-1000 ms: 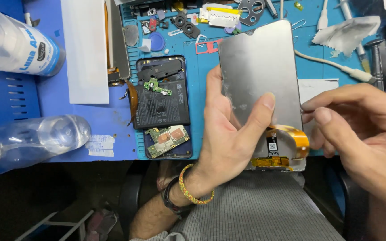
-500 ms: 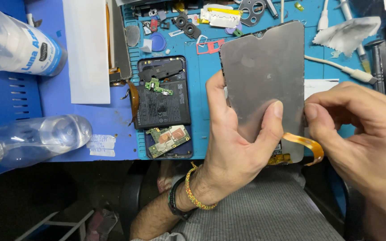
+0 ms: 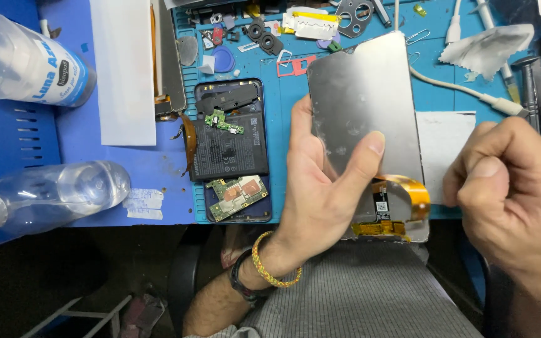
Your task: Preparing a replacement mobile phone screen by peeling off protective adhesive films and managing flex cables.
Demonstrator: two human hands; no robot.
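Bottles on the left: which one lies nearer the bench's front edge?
The clear bottle, label-free, lying on its side at lower left by the bench's front edge. The other bottle, with a blue-and-white label, lies farther back at the top left corner.

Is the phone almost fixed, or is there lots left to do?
Done: the opened dark phone body lies on the blue mat, boards exposed. In hand: the left hand holds the grey metal-backed screen panel with its orange ribbon cable; the right hand hovers beside it. Left: screen and body remain apart.
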